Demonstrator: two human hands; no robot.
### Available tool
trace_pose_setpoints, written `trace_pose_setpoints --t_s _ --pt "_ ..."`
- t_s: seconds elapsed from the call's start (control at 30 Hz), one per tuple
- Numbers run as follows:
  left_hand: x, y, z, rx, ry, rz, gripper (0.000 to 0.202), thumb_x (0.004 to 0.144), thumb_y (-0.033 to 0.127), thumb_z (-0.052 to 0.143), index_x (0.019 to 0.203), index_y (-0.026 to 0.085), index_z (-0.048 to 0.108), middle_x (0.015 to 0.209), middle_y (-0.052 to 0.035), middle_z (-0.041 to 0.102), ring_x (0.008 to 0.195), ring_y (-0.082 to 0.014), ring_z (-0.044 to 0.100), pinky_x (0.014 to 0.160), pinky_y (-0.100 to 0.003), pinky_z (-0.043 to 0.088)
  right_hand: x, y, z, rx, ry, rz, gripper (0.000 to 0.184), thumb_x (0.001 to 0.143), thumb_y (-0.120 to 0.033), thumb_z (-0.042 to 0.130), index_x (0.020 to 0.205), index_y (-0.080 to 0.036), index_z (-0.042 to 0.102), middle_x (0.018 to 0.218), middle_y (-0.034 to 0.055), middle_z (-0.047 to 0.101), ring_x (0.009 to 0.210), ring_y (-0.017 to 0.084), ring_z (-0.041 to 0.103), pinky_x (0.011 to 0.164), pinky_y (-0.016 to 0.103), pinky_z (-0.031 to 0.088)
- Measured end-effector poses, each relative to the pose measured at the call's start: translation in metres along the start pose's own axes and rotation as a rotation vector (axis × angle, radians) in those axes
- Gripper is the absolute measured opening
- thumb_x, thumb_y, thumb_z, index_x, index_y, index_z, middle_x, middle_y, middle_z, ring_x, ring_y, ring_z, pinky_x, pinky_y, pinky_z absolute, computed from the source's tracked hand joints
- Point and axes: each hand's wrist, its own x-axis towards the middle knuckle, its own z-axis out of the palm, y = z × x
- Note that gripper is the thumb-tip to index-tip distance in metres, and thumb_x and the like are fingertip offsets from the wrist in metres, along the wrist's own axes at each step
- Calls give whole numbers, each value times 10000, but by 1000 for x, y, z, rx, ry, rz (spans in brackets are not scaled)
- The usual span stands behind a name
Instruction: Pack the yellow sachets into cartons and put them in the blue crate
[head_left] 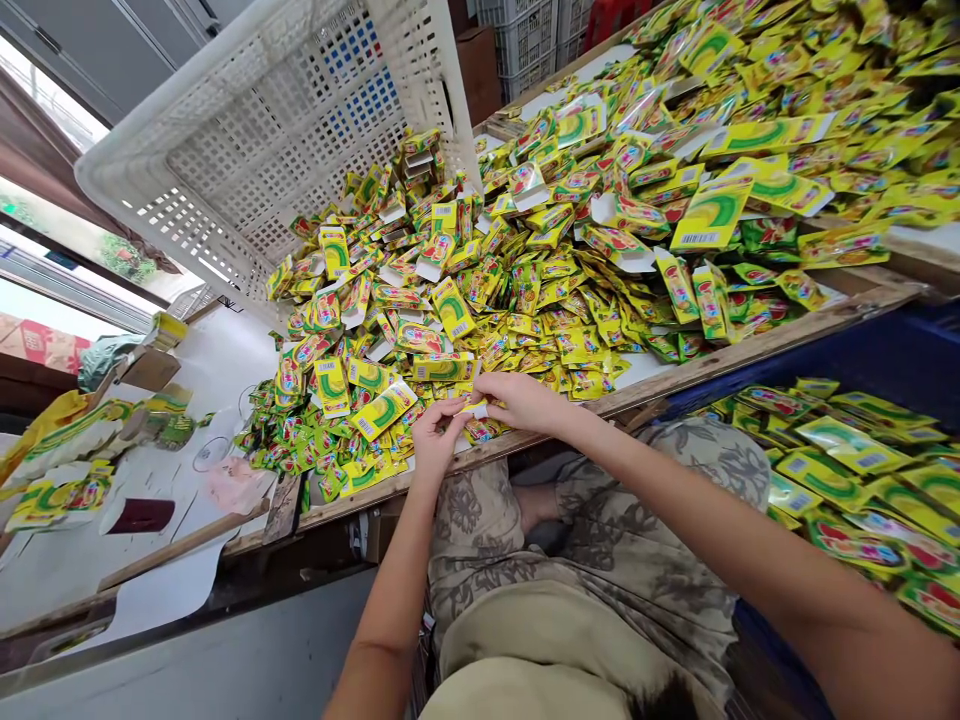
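Observation:
My left hand [437, 432] and my right hand [523, 402] meet at the front edge of the table. Between their fingertips is a small carton [475, 410], of which mainly a white flap shows; the fingers cover much of it. Both hands are closed on it. Just left of them lies a yellow-green carton [384, 410], tilted on the heap. Around and beyond my hands spread many small yellow cartons [452, 308] and shiny yellow sachets [585, 343]. Green sachets [296, 437] are piled to the left.
A white plastic basket [247, 130] lies tipped on its side, cartons spilling from its mouth. A wooden rail [675, 375] edges the table. Below right, a blue bin [892, 350] holds flat yellow packs. A dark red cup [146, 515] lies on the left-hand table.

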Motion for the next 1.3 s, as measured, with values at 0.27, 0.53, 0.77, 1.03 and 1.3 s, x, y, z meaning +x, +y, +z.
trace_pose_setpoints --t_s 0.27,0.53,0.77,1.03,1.3 --pt "10 16 6 8 74 -72 169 712 336 723 770 181 687 757 -24 683 721 -142 634 727 -295 524 6 -1 -2 207 36 167 103 787 -170 555 843 -167 642 670 -1 653 627 125 575 605 204 367" --pt "2 10 -11 16 -72 -58 165 744 348 689 813 204 730 868 -56 723 813 -180 655 786 -338 518 -7 8 -2 286 -16 87 212 828 -219 512 917 -173 699 788 17 700 674 127 590 621 212 383" --pt "4 18 0 73 6 -79 198 752 364 674 800 175 703 731 -20 688 647 -127 610 635 -254 515 -4 3 1 289 79 201 177 794 -240 561 843 -168 714 723 14 702 641 130 603 620 220 412" --pt "8 7 -16 180 -91 73 164 806 324 634 852 189 716 812 -43 714 716 -141 648 664 -269 532 -4 9 5 213 89 154 199 809 -221 547 866 -186 735 704 8 710 607 132 603 587 223 407" --pt "1 10 -13 321 -102 426 152 811 181 631 952 196 686 962 -81 705 918 -178 657 834 -359 525 -22 17 19 179 207 -111 245 863 -186 512 1030 -227 686 982 60 707 932 191 639 827 316 484"
